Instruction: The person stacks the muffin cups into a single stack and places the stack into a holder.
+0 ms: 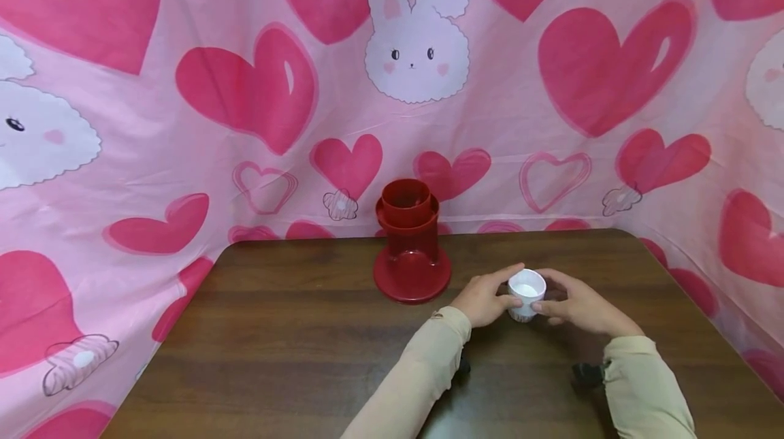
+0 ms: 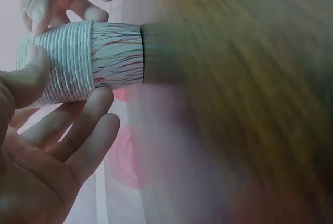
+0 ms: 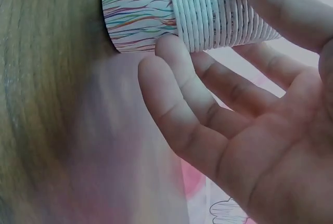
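A stack of nested white paper cups (image 1: 525, 284) stands on the table, right of the middle in the head view. Coloured wavy lines run round the lowest cup, and above it the rims of the others (image 2: 67, 60) sit close together. From the left side, my left hand (image 1: 486, 298) holds the stack between thumb and fingers. My right hand (image 1: 584, 304) grips it from the opposite side, its thumb on the rims in the right wrist view. Both wrist views show the stack's base (image 3: 138, 16) at the wooden surface.
A red plastic stand (image 1: 412, 275) with a wide round base and a cylinder-shaped top (image 1: 407, 202) is at the table's back edge, left of the hands. Pink heart-patterned cloth (image 1: 392, 122) hangs behind and beside the brown wooden table (image 1: 294, 344).
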Tool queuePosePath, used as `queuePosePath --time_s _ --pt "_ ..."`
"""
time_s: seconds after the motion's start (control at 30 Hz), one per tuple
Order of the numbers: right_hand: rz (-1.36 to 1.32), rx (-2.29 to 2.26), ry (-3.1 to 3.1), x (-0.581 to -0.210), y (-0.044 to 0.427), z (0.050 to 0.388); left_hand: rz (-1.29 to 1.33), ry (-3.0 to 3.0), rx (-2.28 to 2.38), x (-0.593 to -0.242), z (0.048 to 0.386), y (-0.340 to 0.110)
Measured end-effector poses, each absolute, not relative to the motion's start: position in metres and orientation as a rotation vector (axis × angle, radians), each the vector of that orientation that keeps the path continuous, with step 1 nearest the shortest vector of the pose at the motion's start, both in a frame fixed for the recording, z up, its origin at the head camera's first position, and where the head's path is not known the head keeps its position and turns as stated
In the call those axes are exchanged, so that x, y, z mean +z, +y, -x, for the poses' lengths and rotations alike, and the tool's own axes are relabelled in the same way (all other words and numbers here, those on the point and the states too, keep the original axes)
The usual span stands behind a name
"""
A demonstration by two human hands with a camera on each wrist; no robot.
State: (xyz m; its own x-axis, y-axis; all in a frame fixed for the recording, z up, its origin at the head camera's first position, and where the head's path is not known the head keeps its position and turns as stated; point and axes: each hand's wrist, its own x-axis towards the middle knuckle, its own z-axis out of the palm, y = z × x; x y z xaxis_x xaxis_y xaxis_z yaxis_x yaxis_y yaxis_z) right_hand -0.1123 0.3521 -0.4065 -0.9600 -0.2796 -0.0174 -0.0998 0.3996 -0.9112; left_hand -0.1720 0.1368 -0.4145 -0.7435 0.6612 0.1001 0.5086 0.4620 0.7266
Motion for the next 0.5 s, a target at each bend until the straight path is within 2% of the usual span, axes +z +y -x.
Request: queuePosePath --time_s 0.27,0.5 --pt "0.395 -1.594 2.532 -0.398 0.338 0.116 -0.997 2.476 1.243 -0.411 0.177 0.123" --pt "0.478 -1.592 2.731 -0.364 0.319 0.114 -1.013 2.503 1.433 -0.380 0.176 0.105"
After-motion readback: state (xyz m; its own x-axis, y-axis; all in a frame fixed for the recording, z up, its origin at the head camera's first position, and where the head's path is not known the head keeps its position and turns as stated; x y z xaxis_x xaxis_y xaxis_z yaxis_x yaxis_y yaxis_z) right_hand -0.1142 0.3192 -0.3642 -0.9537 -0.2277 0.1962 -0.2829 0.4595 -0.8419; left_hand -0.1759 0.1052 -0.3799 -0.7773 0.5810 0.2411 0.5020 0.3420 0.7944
